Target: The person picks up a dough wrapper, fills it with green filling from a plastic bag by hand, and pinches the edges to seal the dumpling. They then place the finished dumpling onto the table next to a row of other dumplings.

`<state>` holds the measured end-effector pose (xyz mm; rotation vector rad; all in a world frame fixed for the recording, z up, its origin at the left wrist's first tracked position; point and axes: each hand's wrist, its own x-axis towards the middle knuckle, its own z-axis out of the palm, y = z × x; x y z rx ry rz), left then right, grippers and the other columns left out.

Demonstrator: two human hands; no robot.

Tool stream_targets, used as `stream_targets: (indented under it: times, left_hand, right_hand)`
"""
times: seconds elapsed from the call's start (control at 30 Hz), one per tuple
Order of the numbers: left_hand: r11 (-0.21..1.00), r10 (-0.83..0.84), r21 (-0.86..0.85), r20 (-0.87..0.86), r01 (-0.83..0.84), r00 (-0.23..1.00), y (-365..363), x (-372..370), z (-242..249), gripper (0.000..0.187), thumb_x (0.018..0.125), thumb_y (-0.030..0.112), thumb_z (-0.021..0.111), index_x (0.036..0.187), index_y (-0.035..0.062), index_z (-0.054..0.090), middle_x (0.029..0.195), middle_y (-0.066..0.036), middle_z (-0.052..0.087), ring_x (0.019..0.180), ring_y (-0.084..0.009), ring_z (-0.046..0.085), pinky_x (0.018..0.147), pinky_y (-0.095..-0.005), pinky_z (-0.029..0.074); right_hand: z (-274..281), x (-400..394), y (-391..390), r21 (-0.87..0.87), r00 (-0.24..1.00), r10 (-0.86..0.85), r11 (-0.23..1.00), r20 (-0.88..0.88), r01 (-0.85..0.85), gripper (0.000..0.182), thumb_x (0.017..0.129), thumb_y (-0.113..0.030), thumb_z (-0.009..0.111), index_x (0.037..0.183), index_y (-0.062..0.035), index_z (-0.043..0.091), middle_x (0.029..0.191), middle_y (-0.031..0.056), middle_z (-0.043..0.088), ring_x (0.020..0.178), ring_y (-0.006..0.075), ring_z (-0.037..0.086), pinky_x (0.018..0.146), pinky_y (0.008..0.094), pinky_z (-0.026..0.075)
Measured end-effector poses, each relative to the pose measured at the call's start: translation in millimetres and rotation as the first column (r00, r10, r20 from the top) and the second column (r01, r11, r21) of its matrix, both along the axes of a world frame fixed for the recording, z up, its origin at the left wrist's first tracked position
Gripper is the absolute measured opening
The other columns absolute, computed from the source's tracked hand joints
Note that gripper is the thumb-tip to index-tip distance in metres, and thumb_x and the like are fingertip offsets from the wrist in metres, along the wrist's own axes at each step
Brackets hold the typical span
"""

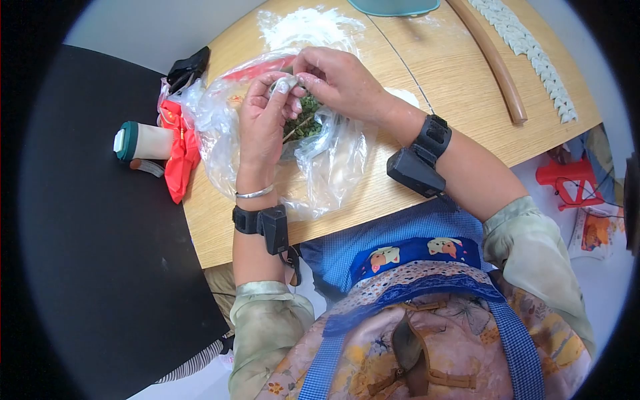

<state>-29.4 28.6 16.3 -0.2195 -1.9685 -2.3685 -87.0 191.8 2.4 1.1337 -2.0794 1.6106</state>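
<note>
A small white dumpling is held between both hands above a clear plastic bag. My left hand is closed around it, with the thumb bent over the front and white flour on the fingers. From the right, my right hand pinches the dumpling's edge with thumb and fingertips. Just below the hands, chopped green filling with a thin stick in it lies inside the plastic bag. The hands partly cover both the dumpling and the filling.
Loose flour whitens the far tabletop. A wooden rolling pin lies to the right, beside a long overlapping row of shaped dumplings. At the left edge are a red bag and a white container with a green lid. A teal board sits at the far edge.
</note>
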Motion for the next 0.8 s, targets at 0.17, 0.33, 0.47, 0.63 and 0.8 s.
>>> stream_targets:
  times: [0.17,0.33,0.47,0.63,0.8]
  left_hand:
    - [1.0,0.023,-0.002,-0.011,-0.023,1.0,-1.8,-0.8,-2.0,0.013,0.094,0.011,0.056,0.105,0.0032,0.056,0.089,-0.005,0.062,0.071,-0.0085,0.054,0.061,-0.02,0.044]
    - [0.999,0.018,-0.028,-0.022,-0.019,1.0,-0.9,-0.2,-1.3,0.013,0.094,0.01,0.057,0.105,0.0033,0.056,0.089,-0.004,0.062,0.071,-0.008,0.054,0.061,-0.02,0.045]
    - [0.999,0.008,-0.047,-0.03,-0.01,1.0,1.1,0.9,-0.3,0.014,0.093,0.009,0.058,0.105,0.0032,0.056,0.088,-0.004,0.062,0.071,-0.0078,0.055,0.062,-0.0199,0.045]
    - [0.997,0.033,-0.064,-0.052,-0.036,0.998,0.4,-0.7,-2.7,0.016,0.092,0.009,0.059,0.107,0.003,0.056,0.089,-0.004,0.062,0.072,-0.0083,0.056,0.063,-0.0198,0.046]
    - [0.995,0.048,-0.088,-0.055,-0.053,0.997,-0.8,-0.9,-3.3,0.018,0.092,0.008,0.059,0.108,0.0025,0.055,0.089,-0.004,0.062,0.073,-0.0091,0.058,0.064,-0.0198,0.047]
  right_hand:
    - [0.8,2.1,-1.0,-0.063,0.999,0.043,0.997,0.033,-0.041,0.01,0.085,-0.007,0.06,0.092,-0.0006,0.057,0.081,0.0077,0.061,0.074,0.0148,0.06,0.068,0.0289,0.049]
    - [3.6,4.1,0.1,-0.058,0.998,0.06,0.997,0.027,-0.058,0.011,0.084,-0.007,0.061,0.092,-0.0013,0.057,0.081,0.0076,0.061,0.073,0.0149,0.059,0.068,0.0293,0.048]
    - [0.9,2.6,-0.3,-0.042,1.0,0.027,0.999,0.011,-0.026,0.012,0.083,-0.008,0.062,0.092,-0.002,0.058,0.08,0.0072,0.061,0.074,0.0151,0.059,0.067,0.0291,0.048]
    - [2.9,3.3,0.9,-0.018,1.0,-0.005,1.0,-0.029,0.004,0.012,0.083,-0.009,0.063,0.093,-0.0022,0.059,0.081,0.0076,0.061,0.074,0.0166,0.06,0.068,0.0293,0.048]
    - [2.8,3.2,-0.2,-0.061,0.999,0.011,0.998,-0.033,-0.013,0.014,0.082,-0.008,0.064,0.093,-0.002,0.06,0.083,0.0083,0.061,0.075,0.0174,0.06,0.069,0.03,0.049]
